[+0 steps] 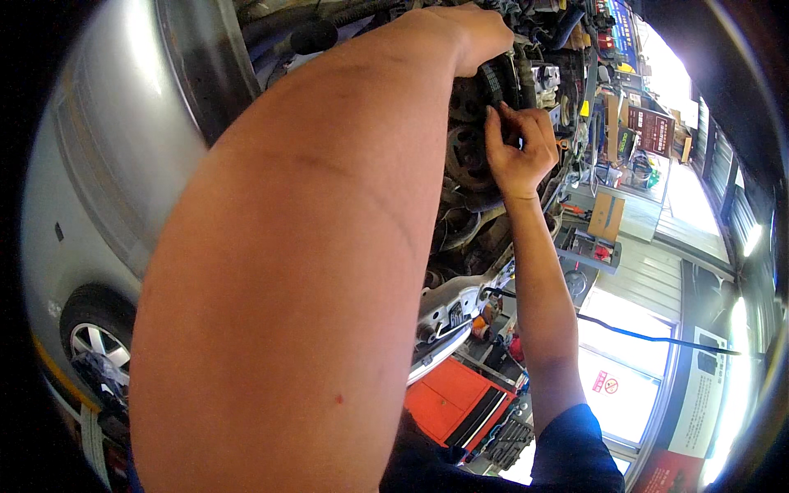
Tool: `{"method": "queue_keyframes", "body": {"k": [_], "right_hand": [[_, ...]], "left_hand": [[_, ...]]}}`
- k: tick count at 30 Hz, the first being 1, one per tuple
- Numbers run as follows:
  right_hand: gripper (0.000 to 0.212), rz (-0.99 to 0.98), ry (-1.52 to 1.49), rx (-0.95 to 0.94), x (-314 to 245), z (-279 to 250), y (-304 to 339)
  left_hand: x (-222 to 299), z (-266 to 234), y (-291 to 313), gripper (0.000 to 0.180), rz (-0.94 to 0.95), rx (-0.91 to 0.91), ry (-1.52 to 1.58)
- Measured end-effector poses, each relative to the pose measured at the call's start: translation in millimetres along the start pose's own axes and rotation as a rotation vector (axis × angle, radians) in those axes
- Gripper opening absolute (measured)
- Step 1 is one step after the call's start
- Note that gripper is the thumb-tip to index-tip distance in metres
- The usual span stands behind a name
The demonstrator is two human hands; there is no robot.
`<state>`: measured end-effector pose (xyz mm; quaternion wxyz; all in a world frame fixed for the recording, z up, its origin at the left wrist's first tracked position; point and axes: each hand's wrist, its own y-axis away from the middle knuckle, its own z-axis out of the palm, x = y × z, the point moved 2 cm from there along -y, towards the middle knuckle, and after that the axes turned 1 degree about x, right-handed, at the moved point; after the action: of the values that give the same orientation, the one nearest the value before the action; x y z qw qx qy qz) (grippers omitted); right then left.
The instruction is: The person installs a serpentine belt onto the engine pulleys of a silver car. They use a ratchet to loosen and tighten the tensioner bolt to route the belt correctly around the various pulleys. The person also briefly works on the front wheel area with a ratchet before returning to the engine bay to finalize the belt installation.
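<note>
My left forearm crosses the middle of the view, and my left hand [483, 37] reaches deep into an open engine bay at the top. Its fingers curl closed, but whatever they grip is hidden. Below it, a dark ribbed belt [491, 82] runs beside round pulleys [467, 148]. My right hand [524, 148] comes in from the right, with thumb and forefinger closed at the belt's lower visible part. Its other fingers are bent. Part of the belt and pulleys lies behind my left arm.
At left are a silver car panel [99, 164] and a wheel [99, 337]. The car's front edge [448, 316] lies below the engine. A red tool cabinet [460, 403], a grey tray [588, 246] and cardboard boxes [606, 215] stand on the right. A dark hose [649, 335] stretches across.
</note>
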<state>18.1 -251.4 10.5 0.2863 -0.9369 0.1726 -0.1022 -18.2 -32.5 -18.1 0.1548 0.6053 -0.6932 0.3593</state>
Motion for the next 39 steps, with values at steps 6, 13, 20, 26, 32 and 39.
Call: {"method": "queue_keyframes", "body": {"k": [6, 13, 20, 26, 32, 39], "right_hand": [[0.020, -0.004, 0.002, -0.024, -10.8, -4.9, -7.6], [0.016, 0.095, 0.000, -0.017, -1.9, -6.8, -3.0], [0.013, 0.121, -0.005, 0.025, -2.2, -3.7, -4.7], [0.014, 0.119, -0.056, -0.008, 3.6, -8.9, 1.5], [0.015, 0.072, -0.133, -0.013, 0.7, 0.8, -1.0], [0.015, 0.080, -0.111, -0.020, 0.4, -0.5, -1.4]], "left_hand": [[4.5, -14.0, 15.1, 0.017, 0.031, -0.008, 0.088], [5.7, -12.3, 7.1, 0.014, -0.164, -0.058, 0.320], [2.3, -2.4, 3.4, 0.015, -0.073, -0.020, 0.141], [7.2, -13.1, 14.4, 0.020, 0.024, 0.007, 0.191], [2.6, -9.7, 6.2, 0.026, -0.040, -0.079, 0.078], [5.1, -10.1, 4.2, 0.025, -0.075, -0.065, 0.063]]}}
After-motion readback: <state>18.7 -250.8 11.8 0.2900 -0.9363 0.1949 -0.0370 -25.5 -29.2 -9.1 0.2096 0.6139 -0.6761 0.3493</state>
